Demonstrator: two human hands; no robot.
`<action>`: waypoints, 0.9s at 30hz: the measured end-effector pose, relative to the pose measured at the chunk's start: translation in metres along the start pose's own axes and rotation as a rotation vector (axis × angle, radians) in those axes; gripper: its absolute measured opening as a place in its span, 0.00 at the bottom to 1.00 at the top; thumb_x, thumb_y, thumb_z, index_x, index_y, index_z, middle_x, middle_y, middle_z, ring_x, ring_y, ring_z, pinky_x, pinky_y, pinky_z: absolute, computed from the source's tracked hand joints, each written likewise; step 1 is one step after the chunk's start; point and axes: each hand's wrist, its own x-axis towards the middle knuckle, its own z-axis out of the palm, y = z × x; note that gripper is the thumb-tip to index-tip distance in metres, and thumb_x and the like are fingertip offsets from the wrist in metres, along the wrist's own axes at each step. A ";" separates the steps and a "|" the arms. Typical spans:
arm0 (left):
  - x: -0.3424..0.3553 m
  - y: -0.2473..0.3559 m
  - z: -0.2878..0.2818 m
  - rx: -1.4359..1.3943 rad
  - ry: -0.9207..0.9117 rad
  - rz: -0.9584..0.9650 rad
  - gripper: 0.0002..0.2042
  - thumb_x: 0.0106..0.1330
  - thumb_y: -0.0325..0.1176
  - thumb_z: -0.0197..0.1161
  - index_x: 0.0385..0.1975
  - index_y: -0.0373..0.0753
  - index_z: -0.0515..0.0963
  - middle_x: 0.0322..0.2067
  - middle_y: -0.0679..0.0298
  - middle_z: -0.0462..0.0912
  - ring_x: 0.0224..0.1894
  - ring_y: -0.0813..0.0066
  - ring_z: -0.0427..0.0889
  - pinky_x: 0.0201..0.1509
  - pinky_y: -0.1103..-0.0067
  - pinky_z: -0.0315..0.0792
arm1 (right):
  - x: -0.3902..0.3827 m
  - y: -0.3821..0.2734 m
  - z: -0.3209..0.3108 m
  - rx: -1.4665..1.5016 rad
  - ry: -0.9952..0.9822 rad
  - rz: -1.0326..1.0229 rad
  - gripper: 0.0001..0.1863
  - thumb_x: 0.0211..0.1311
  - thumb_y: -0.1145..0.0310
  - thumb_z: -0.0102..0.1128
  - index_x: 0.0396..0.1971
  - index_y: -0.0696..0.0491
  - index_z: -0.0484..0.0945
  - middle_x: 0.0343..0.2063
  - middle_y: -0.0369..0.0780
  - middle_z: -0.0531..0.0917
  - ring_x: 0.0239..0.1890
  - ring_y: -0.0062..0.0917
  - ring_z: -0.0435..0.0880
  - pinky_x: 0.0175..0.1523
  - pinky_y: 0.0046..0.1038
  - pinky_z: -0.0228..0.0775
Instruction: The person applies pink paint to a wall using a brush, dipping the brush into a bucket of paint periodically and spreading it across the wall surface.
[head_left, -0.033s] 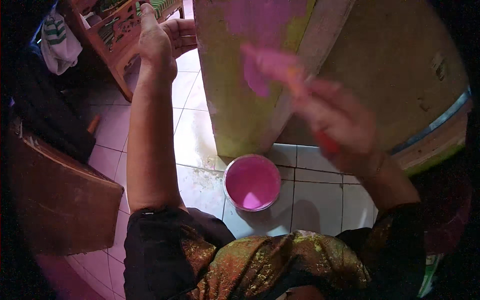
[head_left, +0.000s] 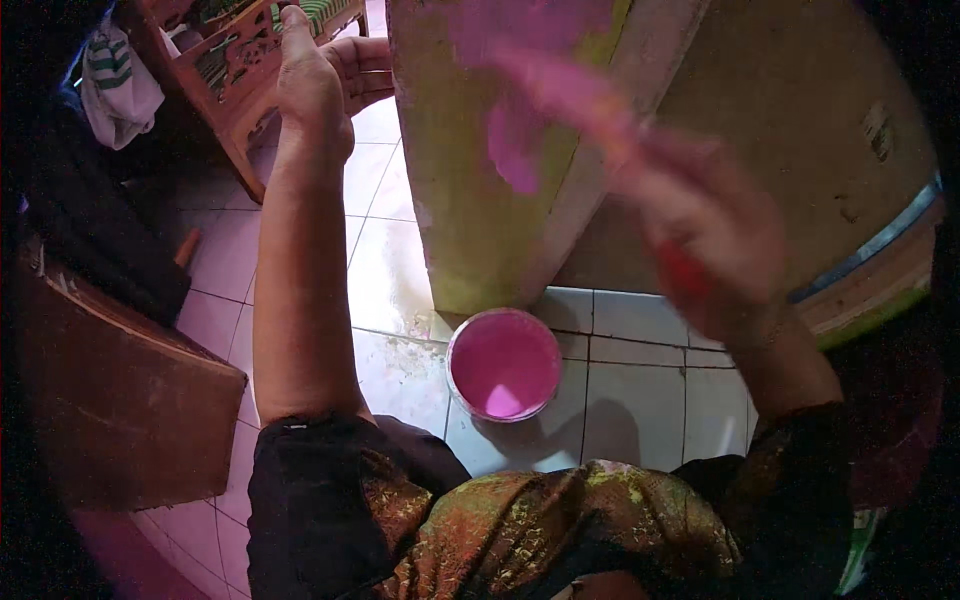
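My right hand (head_left: 715,220), smeared by motion, is closed around a paintbrush (head_left: 565,92) whose red handle end shows below the fist. Its pink-covered head points up and left at the narrow wall face (head_left: 455,190); the blur hides whether it touches. Wet-looking pink paint (head_left: 514,150) covers a patch of that yellow-green face, with more pink above it. At the wall's left edge my left hand (head_left: 325,75) is open, thumb up and fingers stretched against the corner. Below the wall stands a round bucket (head_left: 451,372) holding pink paint (head_left: 500,350).
White tiles (head_left: 640,400) cover the floor around the bucket. A carved wooden bench (head_left: 225,90) stands at the far left, near a hanging white cloth (head_left: 120,85) with green stripes. A brown wooden panel (head_left: 130,390) is at the left. A brownish surface (head_left: 760,150) lies right of the wall.
My right hand and the paintbrush have moved a little right, and the brush head has shifted upward, uncovering more of the pink patch. My left hand and the bucket have not moved.
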 end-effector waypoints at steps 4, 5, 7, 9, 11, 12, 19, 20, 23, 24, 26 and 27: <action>-0.007 0.005 -0.011 0.042 0.071 0.005 0.46 0.61 0.66 0.18 0.34 0.27 0.76 0.32 0.49 0.80 0.36 0.56 0.78 0.49 0.66 0.68 | 0.035 -0.009 -0.020 -0.509 0.100 -0.439 0.15 0.59 0.75 0.54 0.47 0.60 0.71 0.41 0.49 0.77 0.45 0.32 0.78 0.48 0.29 0.73; -0.010 0.006 -0.013 0.052 0.088 0.001 0.46 0.61 0.67 0.18 0.33 0.27 0.76 0.32 0.49 0.80 0.36 0.56 0.79 0.49 0.66 0.68 | 0.037 -0.004 -0.022 -0.843 0.119 -0.696 0.16 0.59 0.75 0.54 0.48 0.60 0.70 0.41 0.49 0.77 0.45 0.31 0.78 0.48 0.29 0.73; -0.012 0.008 -0.015 0.064 0.095 -0.007 0.46 0.61 0.67 0.18 0.33 0.27 0.76 0.31 0.49 0.80 0.35 0.57 0.79 0.48 0.66 0.68 | 0.019 0.010 -0.001 -0.754 0.037 -0.604 0.14 0.54 0.77 0.55 0.43 0.61 0.74 0.38 0.48 0.78 0.42 0.32 0.79 0.45 0.32 0.74; -0.009 0.009 -0.003 0.053 0.066 -0.010 0.46 0.61 0.67 0.18 0.33 0.27 0.76 0.31 0.50 0.81 0.34 0.57 0.79 0.48 0.67 0.69 | -0.011 0.024 0.018 -0.732 -0.086 -0.500 0.15 0.50 0.73 0.58 0.39 0.59 0.77 0.38 0.50 0.79 0.40 0.36 0.80 0.44 0.33 0.76; -0.006 0.005 0.000 0.023 0.023 -0.009 0.46 0.61 0.67 0.18 0.33 0.28 0.76 0.30 0.50 0.81 0.33 0.58 0.79 0.46 0.67 0.69 | -0.049 0.056 0.057 -0.630 -0.178 -0.486 0.11 0.48 0.71 0.58 0.34 0.57 0.77 0.37 0.51 0.77 0.35 0.41 0.81 0.39 0.32 0.77; -0.007 0.005 -0.004 0.023 0.032 -0.004 0.46 0.61 0.67 0.18 0.33 0.28 0.76 0.30 0.50 0.81 0.33 0.58 0.79 0.46 0.67 0.69 | -0.064 0.057 0.073 -0.590 -0.291 -0.398 0.13 0.46 0.73 0.57 0.35 0.59 0.77 0.36 0.49 0.77 0.36 0.39 0.81 0.40 0.32 0.76; -0.008 0.004 -0.008 0.059 0.022 0.012 0.47 0.59 0.69 0.18 0.33 0.28 0.76 0.29 0.50 0.80 0.33 0.59 0.79 0.46 0.68 0.69 | -0.060 0.078 0.094 -0.345 -0.454 -0.027 0.11 0.52 0.73 0.54 0.37 0.57 0.74 0.34 0.44 0.77 0.35 0.34 0.80 0.39 0.30 0.74; -0.007 0.004 -0.008 0.052 0.012 0.013 0.47 0.59 0.69 0.18 0.33 0.28 0.76 0.30 0.50 0.80 0.33 0.59 0.79 0.46 0.69 0.69 | -0.046 0.078 0.088 -0.279 -0.371 -0.005 0.11 0.54 0.74 0.53 0.38 0.56 0.73 0.33 0.45 0.77 0.35 0.36 0.79 0.38 0.31 0.73; -0.009 0.005 -0.010 0.038 0.001 0.014 0.47 0.60 0.69 0.19 0.33 0.28 0.76 0.30 0.49 0.80 0.33 0.59 0.79 0.46 0.68 0.70 | 0.012 0.047 0.046 -0.309 -0.191 -0.168 0.06 0.58 0.75 0.55 0.36 0.56 0.75 0.30 0.41 0.80 0.35 0.29 0.81 0.39 0.27 0.73; -0.010 0.007 -0.008 0.032 0.001 0.017 0.47 0.60 0.69 0.19 0.33 0.28 0.76 0.30 0.49 0.80 0.33 0.59 0.79 0.46 0.68 0.70 | 0.028 0.031 0.032 -0.382 -0.122 -0.254 0.07 0.56 0.77 0.56 0.36 0.56 0.76 0.29 0.41 0.80 0.34 0.29 0.81 0.39 0.27 0.73; -0.010 0.008 -0.004 0.043 0.026 0.005 0.47 0.60 0.69 0.19 0.33 0.27 0.76 0.30 0.49 0.80 0.34 0.58 0.79 0.47 0.68 0.69 | 0.056 0.009 0.005 -0.395 0.014 -0.361 0.07 0.54 0.79 0.58 0.33 0.55 0.77 0.29 0.40 0.80 0.34 0.27 0.81 0.39 0.27 0.73; -0.010 0.007 -0.010 0.054 0.042 0.006 0.47 0.60 0.69 0.19 0.33 0.27 0.76 0.30 0.49 0.80 0.34 0.58 0.79 0.47 0.68 0.69 | 0.067 0.001 0.000 -0.351 0.049 -0.376 0.06 0.53 0.80 0.58 0.32 0.55 0.77 0.29 0.41 0.80 0.34 0.27 0.81 0.39 0.27 0.73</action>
